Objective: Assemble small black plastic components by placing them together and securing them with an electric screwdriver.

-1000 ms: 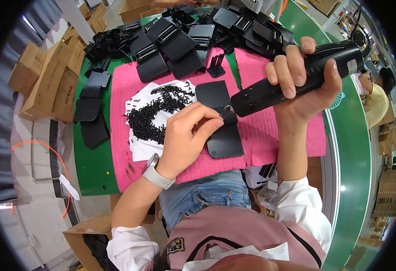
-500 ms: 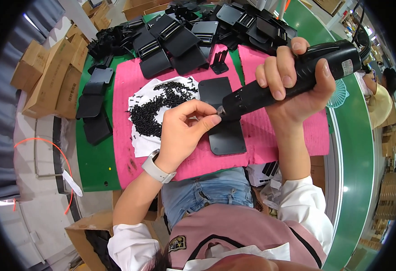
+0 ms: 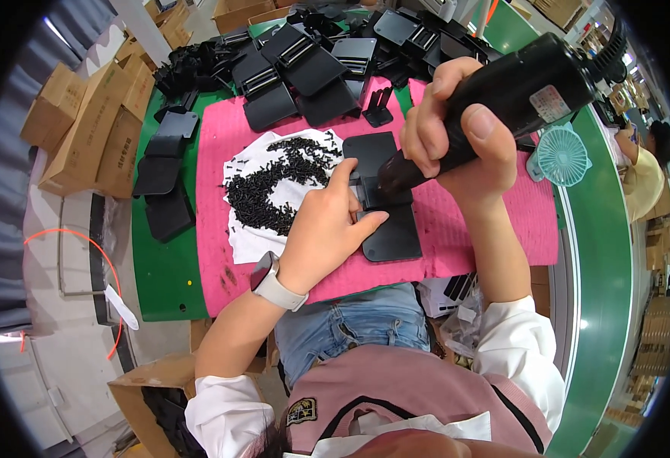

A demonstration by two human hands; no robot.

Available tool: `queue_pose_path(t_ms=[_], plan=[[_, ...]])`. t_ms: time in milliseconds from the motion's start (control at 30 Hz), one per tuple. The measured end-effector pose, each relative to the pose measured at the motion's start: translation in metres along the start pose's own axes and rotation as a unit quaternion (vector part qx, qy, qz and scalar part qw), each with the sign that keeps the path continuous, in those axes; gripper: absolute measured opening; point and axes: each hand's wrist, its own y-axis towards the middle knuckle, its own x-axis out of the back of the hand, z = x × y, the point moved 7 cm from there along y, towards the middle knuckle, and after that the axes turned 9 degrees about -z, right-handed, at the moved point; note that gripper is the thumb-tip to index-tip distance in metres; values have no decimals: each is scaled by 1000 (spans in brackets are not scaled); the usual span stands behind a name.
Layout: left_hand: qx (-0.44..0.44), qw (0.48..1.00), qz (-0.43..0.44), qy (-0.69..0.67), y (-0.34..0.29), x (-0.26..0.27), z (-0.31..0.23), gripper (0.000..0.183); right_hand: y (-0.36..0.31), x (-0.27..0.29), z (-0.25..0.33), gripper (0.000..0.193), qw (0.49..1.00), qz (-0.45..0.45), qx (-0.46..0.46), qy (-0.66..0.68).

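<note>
My right hand (image 3: 468,133) is wrapped round a black electric screwdriver (image 3: 503,91), tilted so its nose points down and left. That nose reaches the middle of a black hinged part with two flat plates (image 3: 390,237), lying on the pink mat. My left hand (image 3: 327,221) steadies this part, index finger and thumb spread to either side of its middle joint. The exact spot under the screwdriver's tip is too dark to make out. Left of the part, a heap of small black screws (image 3: 262,198) lies on a white cloth (image 3: 247,248).
Black hinged parts (image 3: 304,69) are piled at the far side of the pink mat (image 3: 472,244). More stand along the left of the green table (image 3: 159,282). A small black upright piece (image 3: 378,107) sits near the pile, and a turquoise fan-like thing (image 3: 562,156) at right.
The screwdriver has come down toward the hinged part and its rear end has swung up. My left fingers have left their pinch at the screwdriver tip and spread onto the part.
</note>
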Motion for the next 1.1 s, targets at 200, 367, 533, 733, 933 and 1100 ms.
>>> queue_pose_path(t_ms=[200, 367, 533, 733, 933, 1100], plan=[[75, 994, 3, -73, 0, -4, 7, 61, 4, -13, -8, 28, 998, 27, -53, -19], [112, 991, 2, -79, -1, -3, 7, 59, 7, -22, -15, 31, 996, 51, -58, -44], [130, 988, 4, -85, -1, -4, 6, 58, 8, -24, -15, 33, 995, 58, -57, -56], [124, 989, -2, -76, -2, -4, 6, 56, 8, -25, -17, 33, 994, 68, -71, -47], [121, 990, 1, -75, -2, -4, 6, 55, 9, -25, -21, 33, 992, 96, -75, -19], [103, 992, -13, -67, -1, -3, 4, 55, 11, -25, -23, 33, 992, 100, -81, -10]])
